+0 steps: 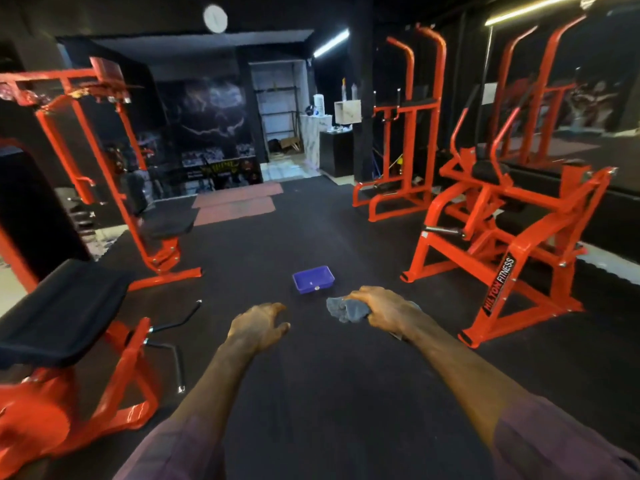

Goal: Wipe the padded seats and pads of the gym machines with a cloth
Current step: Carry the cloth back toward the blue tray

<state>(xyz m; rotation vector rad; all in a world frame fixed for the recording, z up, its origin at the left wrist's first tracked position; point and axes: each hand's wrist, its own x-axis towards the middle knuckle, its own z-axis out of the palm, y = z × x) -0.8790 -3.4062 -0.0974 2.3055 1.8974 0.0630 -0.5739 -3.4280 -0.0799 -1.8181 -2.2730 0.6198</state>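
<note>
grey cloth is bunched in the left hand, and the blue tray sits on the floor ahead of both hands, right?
Not quite: the grey cloth is bunched in the right hand, as the head view shows; the left hand is empty. The blue tray does sit on the floor ahead of both hands.

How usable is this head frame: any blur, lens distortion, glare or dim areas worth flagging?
Head view: strong wide-angle bowing at the edges; the red frame at lower left is smeared by blur, while the right hand, its grey cloth and the blue tray read fairly clearly; ceiling strip lights blow out, and the black walls and black pad lose detail in the dim room.
</note>
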